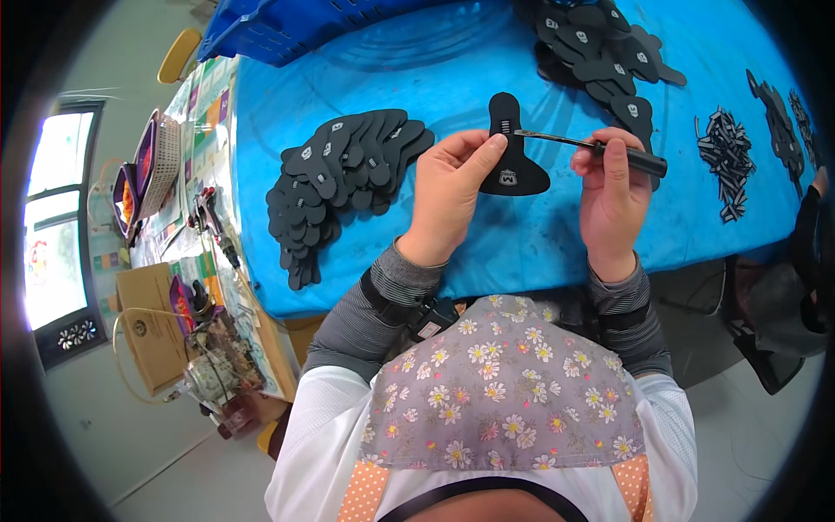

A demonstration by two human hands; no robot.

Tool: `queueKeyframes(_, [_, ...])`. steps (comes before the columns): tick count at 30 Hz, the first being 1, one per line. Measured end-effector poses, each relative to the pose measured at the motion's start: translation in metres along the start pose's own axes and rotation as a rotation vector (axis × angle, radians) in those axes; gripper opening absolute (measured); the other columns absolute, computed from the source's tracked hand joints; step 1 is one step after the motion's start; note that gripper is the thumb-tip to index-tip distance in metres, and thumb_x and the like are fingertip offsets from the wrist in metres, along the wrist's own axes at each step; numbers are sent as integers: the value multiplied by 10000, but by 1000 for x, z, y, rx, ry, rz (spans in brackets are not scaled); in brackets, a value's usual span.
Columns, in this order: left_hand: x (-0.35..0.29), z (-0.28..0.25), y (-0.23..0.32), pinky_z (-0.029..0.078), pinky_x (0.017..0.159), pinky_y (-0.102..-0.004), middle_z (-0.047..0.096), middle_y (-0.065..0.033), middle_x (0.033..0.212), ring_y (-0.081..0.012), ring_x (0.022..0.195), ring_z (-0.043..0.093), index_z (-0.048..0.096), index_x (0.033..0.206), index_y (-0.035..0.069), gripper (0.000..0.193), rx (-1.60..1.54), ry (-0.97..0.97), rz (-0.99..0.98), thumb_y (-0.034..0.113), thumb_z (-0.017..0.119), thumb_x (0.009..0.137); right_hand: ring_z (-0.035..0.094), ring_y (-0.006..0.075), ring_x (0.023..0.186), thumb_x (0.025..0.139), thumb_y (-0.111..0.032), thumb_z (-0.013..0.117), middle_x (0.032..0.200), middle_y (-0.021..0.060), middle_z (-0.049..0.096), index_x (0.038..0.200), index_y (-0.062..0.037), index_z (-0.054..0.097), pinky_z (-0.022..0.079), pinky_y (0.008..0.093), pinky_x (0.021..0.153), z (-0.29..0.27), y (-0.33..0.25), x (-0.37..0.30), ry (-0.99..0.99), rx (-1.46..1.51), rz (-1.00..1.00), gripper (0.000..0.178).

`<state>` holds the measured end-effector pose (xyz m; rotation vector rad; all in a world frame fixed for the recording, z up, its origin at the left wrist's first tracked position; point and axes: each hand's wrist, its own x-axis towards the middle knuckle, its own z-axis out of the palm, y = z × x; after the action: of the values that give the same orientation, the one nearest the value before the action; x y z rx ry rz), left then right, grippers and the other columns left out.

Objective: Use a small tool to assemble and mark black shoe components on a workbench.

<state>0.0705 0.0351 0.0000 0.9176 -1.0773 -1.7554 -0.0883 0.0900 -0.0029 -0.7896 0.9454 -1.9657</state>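
My left hand [452, 187] pinches the left edge of a flat black piece [519, 165] between thumb and fingers. Narrow and rounded at its far end, the piece widens toward me and bears a white printed emblem and a small light-striped patch. In my right hand [613, 187] is a screwdriver [644, 161] with a thick black handle and a long thin metal shaft pointing left. The shaft's tip is at the striped patch; I cannot tell if it touches. Both hands are above the blue cloth-covered table.
Similar black pieces are heaped in a fanned pile [348, 165] at left and another pile [600, 52] at far right. Small dark strips [724, 157] lie at right. A blue crate [278, 30] stands at the back left. Someone else's arm [809, 209] shows at the right edge.
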Motion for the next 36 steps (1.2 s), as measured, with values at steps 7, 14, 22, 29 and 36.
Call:
queueKeyframes(7, [-6,2,1,474,766,-259,655,-89,902,-121,811,613,617,972,-25,179,64,-34,11,123,580,878,564,142,727,895,-89,510,836,90,580,959,19,551,452,261,694,-4,0,-1,27,35,-36,132])
queueKeyframes(14, [-5,2,4,468,733,-239,651,-76,855,-108,765,606,615,913,-22,155,-9,-19,-7,125,600,866,551,158,746,854,-60,489,871,110,567,941,37,537,450,270,706,-9,0,-2,-30,71,-98,138])
queueKeyframes(22, [-7,4,6,461,698,-214,648,-51,842,-82,740,593,618,929,-25,149,21,-21,16,103,622,853,550,148,727,859,-83,494,855,109,572,933,32,530,439,257,671,-11,0,2,-58,127,-195,141])
queueKeyframes(29, [-8,5,6,466,652,-196,645,-40,815,-64,709,587,623,930,-25,160,15,-45,17,112,636,848,554,147,725,865,-93,486,846,110,577,932,28,531,440,257,672,-10,1,-1,-63,-4,-125,146])
queueKeyframes(36, [-8,5,5,475,620,-187,645,-33,797,-56,688,586,628,930,-25,154,-5,-22,63,102,643,844,556,139,683,892,-112,486,781,94,588,937,29,555,440,249,650,-6,-1,0,-23,61,5,163])
